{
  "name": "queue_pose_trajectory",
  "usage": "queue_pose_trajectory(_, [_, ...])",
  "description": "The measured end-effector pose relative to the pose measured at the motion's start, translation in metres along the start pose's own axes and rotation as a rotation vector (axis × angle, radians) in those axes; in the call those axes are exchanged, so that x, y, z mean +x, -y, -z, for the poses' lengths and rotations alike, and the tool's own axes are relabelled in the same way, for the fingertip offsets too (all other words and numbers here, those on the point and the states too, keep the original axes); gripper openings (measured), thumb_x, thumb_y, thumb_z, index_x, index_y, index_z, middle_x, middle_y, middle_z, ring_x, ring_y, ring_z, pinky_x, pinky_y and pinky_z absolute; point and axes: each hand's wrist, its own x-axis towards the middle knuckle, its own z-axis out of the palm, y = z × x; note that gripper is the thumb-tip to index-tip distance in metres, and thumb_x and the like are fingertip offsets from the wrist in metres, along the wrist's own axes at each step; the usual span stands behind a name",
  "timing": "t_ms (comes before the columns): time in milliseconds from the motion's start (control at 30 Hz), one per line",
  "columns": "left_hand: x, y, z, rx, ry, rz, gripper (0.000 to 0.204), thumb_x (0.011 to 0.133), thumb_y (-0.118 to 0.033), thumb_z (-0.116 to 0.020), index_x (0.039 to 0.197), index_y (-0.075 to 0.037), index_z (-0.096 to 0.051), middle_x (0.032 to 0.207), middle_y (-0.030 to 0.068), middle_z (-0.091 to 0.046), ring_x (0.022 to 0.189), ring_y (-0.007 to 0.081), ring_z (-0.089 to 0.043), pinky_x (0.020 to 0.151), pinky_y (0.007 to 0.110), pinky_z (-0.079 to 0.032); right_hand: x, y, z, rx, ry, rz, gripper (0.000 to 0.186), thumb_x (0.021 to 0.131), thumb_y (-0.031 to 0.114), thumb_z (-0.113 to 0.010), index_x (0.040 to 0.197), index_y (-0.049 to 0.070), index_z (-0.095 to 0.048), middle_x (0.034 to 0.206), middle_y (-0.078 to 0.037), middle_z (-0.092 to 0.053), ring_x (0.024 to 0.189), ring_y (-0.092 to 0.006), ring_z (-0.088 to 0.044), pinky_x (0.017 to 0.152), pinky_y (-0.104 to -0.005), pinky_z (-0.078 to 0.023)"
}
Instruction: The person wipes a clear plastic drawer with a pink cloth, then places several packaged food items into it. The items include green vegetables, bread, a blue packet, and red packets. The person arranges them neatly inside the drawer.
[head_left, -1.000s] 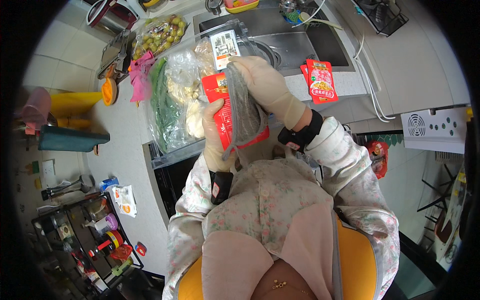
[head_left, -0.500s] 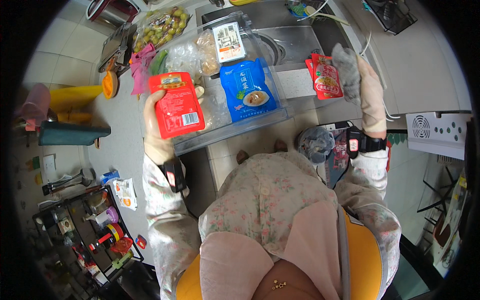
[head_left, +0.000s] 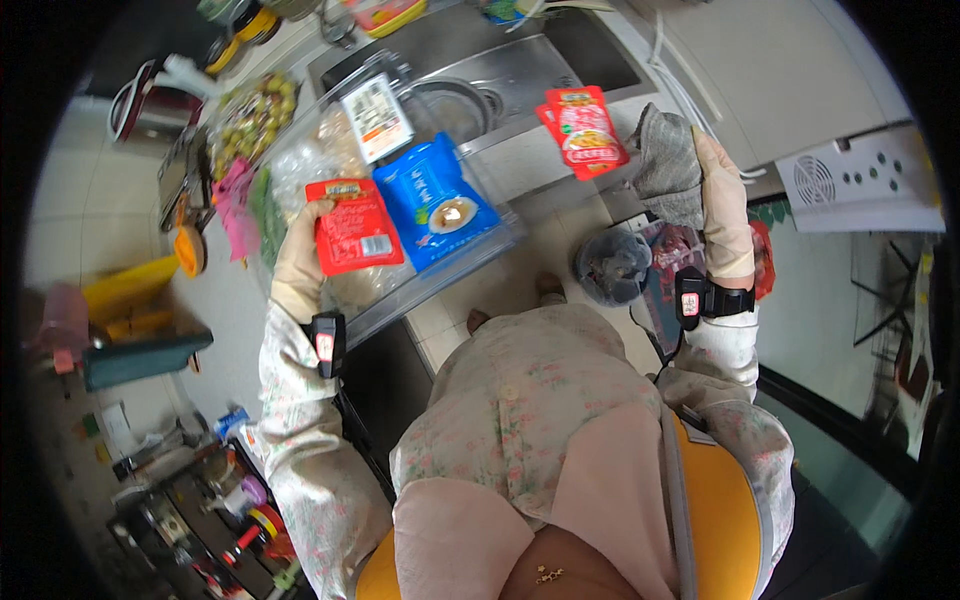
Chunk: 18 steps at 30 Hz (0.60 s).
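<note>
- As the left hand holds station over the clear plastic bin, it's got the red pouch, pale-gloved fingers gripping it by its left edge!
- So there's the pouch, above the left part of the bin, barcode at its lower corner; whether it touches the bags beneath, one cannot tell.
- Just beside it, a blue packet lies at an angle, and past that a white labelled pack.
- Clear bags and long green vegetables fill the left side.
- Over to the right hand, also gloved: fingers closed on a bunched grey cloth.
- Near that cloth, overlapping red pouches sit on the pale tabletop, in front of the steel sink.
- Far left, a pink cloth and bagged green fruit!
</note>
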Motion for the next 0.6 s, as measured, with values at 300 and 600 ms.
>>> queue_pose_trajectory(300, [0.037,0.024,-0.025,0.265,0.067,-0.107,0.041,0.089,-0.01,-0.059,0.127,0.0,-0.048,0.119,0.0152,-0.06,0.103,0.0274,-0.062,0.091,0.04,-0.051,-0.015,-0.003,0.038,-0.012,-0.09,0.002,0.028,0.096,0.023,-0.06,0.113,0.001,-0.065,0.101,-0.003,-0.068,0.085,-0.0098,-0.063,0.077,-0.0222,-0.049])
queue_pose_trajectory(600, [0.023,0.028,-0.188,1.304,0.078,-0.889,0.053,0.083,-0.025,-0.068,0.13,-0.006,-0.052,0.126,0.0188,-0.057,0.116,0.0313,-0.055,0.1,0.038,-0.042,-0.019,-0.024,0.059,0.119,-0.164,-0.101,0.028,0.096,0.021,-0.059,0.113,0.0,-0.064,0.1,-0.003,-0.068,0.086,-0.0103,-0.063,0.078,-0.023,-0.05])
